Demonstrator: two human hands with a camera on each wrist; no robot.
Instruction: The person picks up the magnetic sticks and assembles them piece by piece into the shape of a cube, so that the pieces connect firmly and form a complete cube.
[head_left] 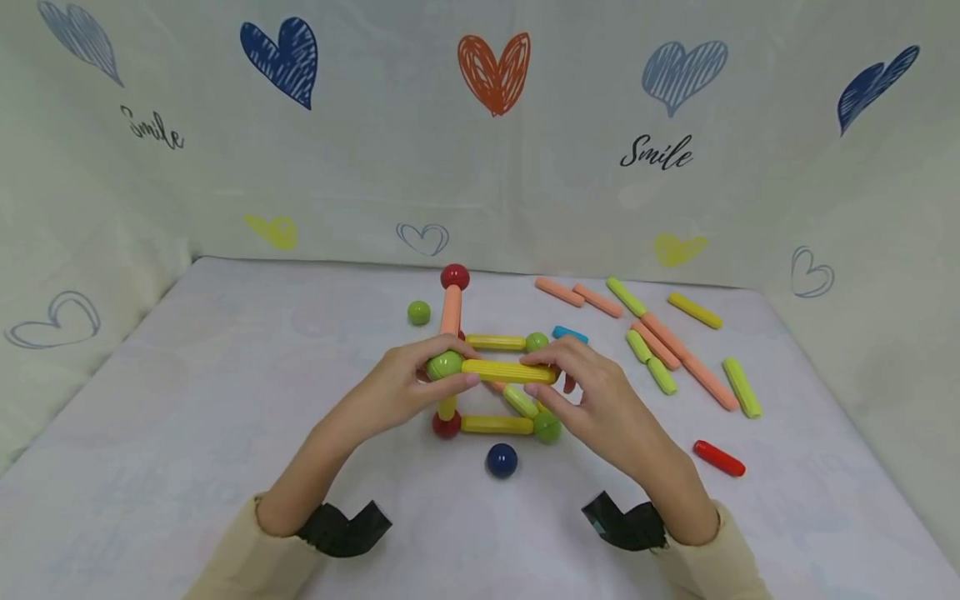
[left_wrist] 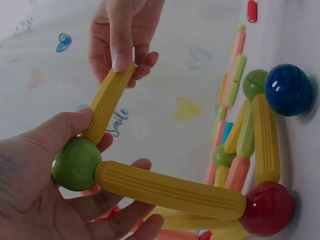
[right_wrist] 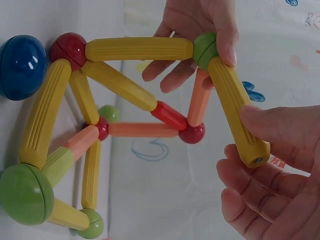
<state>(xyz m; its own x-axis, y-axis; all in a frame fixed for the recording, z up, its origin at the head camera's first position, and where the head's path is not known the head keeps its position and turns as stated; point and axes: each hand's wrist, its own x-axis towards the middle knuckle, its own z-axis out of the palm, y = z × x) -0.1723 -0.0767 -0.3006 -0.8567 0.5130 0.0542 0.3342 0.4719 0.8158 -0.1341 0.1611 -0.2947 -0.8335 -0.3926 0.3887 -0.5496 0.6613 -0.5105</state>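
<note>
My left hand (head_left: 390,377) grips a green ball (left_wrist: 76,164) at the top corner of a frame of magnetic rods and balls. From this ball a yellow rod (head_left: 502,372) runs sideways, and my right hand (head_left: 600,392) pinches its far end between thumb and fingers. That end is bare, as the right wrist view shows. Below the green ball, an upright yellow rod (left_wrist: 170,190) goes down to a red ball (left_wrist: 267,209) on the table. The frame's base has yellow rods, red balls and green balls, with a diagonal of a light green rod (right_wrist: 56,165) and an orange one.
A dark blue ball (head_left: 502,460) lies in front of the frame, and a loose green ball (head_left: 418,312) lies behind it to the left. Loose orange, green and yellow rods are spread at the right, with a red rod (head_left: 719,458) nearer me. A printed cloth hangs behind.
</note>
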